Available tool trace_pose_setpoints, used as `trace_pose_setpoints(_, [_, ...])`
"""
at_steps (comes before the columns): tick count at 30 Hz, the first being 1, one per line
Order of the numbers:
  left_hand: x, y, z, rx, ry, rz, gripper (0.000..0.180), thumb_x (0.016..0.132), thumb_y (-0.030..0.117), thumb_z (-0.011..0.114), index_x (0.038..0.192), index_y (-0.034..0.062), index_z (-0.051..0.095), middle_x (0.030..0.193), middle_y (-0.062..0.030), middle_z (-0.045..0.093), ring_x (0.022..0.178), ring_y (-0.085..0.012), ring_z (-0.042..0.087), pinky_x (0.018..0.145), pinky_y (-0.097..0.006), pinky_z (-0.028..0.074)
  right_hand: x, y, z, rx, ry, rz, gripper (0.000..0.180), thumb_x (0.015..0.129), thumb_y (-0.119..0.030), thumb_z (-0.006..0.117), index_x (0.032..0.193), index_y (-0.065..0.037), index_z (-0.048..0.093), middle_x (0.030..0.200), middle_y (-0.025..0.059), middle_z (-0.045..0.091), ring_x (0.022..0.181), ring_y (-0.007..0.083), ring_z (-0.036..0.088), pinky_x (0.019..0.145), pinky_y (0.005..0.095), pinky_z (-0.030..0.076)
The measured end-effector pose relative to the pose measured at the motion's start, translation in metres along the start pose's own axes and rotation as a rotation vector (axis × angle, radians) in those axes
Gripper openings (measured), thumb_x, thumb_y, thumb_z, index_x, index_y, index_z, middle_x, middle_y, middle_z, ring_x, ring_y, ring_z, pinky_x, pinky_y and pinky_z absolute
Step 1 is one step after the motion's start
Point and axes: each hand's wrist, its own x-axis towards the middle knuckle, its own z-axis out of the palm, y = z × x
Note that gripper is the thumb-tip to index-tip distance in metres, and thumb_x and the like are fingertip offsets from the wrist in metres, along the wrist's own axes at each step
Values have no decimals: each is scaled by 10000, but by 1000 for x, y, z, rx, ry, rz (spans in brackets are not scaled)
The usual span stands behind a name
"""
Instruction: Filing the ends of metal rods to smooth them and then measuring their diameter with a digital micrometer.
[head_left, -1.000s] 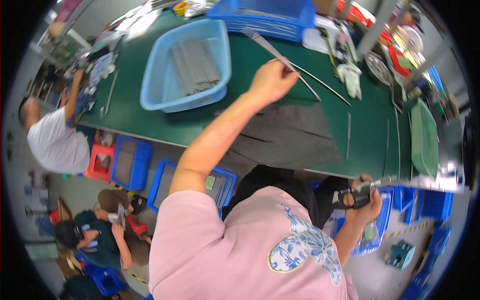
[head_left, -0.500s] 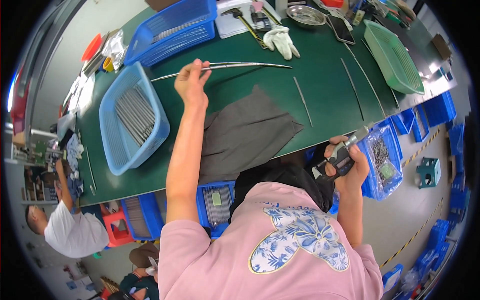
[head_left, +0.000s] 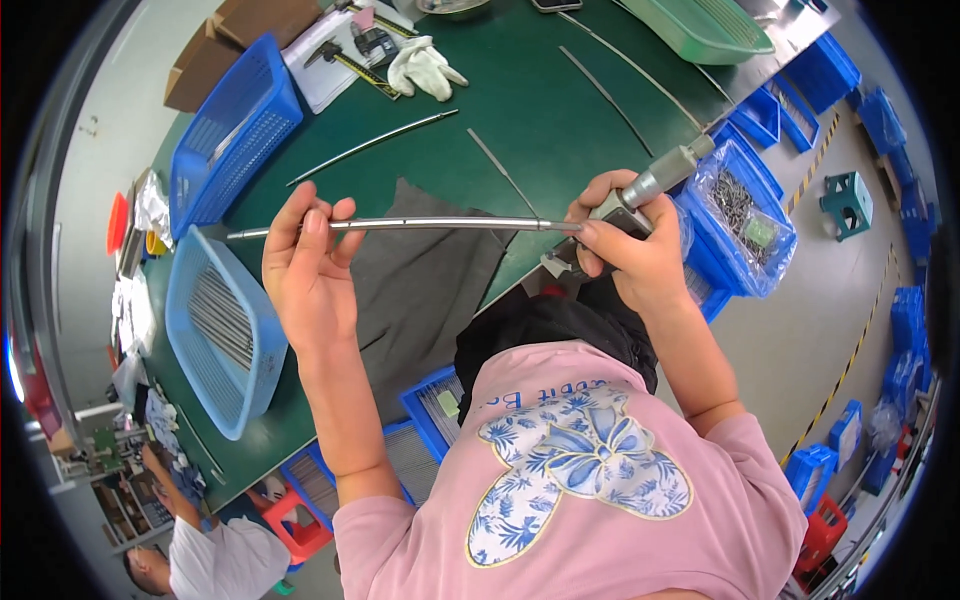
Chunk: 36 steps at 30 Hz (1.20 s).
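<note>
— Clasping what, with the left hand (head_left: 318, 262)?

— Pinching a slim silver rod (head_left: 450, 223) between thumb and fingertips, well left of its middle.

— Extending how far past that pinch?

— Jutting out a short way leftward, and running much farther rightward, nearly level, as far as the right hand (head_left: 638, 235).

— Touching there too?

— Meeting the thumb and fingertips at its right end, by the look. Cannot tell whether pinched or merely resting against them.

— Holding anything else on that side?

— Yes, closed around a measuring tool (head_left: 662, 177), silver barrel slanting up and rightward past the fingers. Cannot tell whether the rod sits in the tool's gap; too much hidden behind the hand.

— Spotting anything under the rod?

— Seeing a dark grey cloth (head_left: 430, 285) between the hands, spread on the green table (head_left: 520, 90).

— And farther out than the grip?

— Can make out a second rod (head_left: 373, 147) on the table, beyond the one in hand, then a thin strip (head_left: 497, 165) to the right of that, and a white glove (head_left: 425, 70) beyond both.

— And beside the left hand?

— Just left and below: a pale blue basket (head_left: 265, 378), with more rods (head_left: 220, 315) inside.

— Beside the right?

— Near, to its right: a clear bag (head_left: 745, 215) of small metal parts.
</note>
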Motion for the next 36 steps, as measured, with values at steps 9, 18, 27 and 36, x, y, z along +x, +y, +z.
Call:
trace_pose_setpoints(9, [-2, 14, 8, 138, -52, 21, 327, 843, 37, 483, 1164, -2, 430, 1078, -133, 517, 914, -232, 579, 740, -303, 519, -9, -5, 8, -127, -28, -86, 198, 688, 27, 607, 857, 17, 504, 725, 146, 579, 471, 113, 514, 404, 202, 402])
trace_pose_setpoints(18, [-30, -11, 46, -206, -24, 101, 536, 853, 177, 487, 1291, 63, 201, 1210, -271, 406, 909, -306, 584, 628, -300, 531, -10, 12, 47, -43, -2, -532, 137, 661, 52, 624, 771, 10, 553, 680, 38, 577, 578, 57, 525, 519, 192, 422])
trace_pose_setpoints(27, [-47, -21, 54, -189, -364, 37, 121, 852, 64, 477, 946, 8, 427, 936, -253, 562, 809, -300, 609, 654, -311, 545, -26, -17, 17, 115, -73, -69, 350, 810, -250, 491, 906, 84, 538, 687, 144, 585, 445, 122, 497, 416, 202, 401])
trace_pose_setpoints(36, [-50, -30, 50, -259, -375, -181, 128, 858, 81, 467, 949, -1, 430, 886, -262, 576, 709, -258, 627, 629, -301, 539, -10, -38, 14, 397, -208, 112, 684, 863, -534, 175, 880, 72, 492, 672, 225, 524, 354, 171, 395, 319, 234, 356])
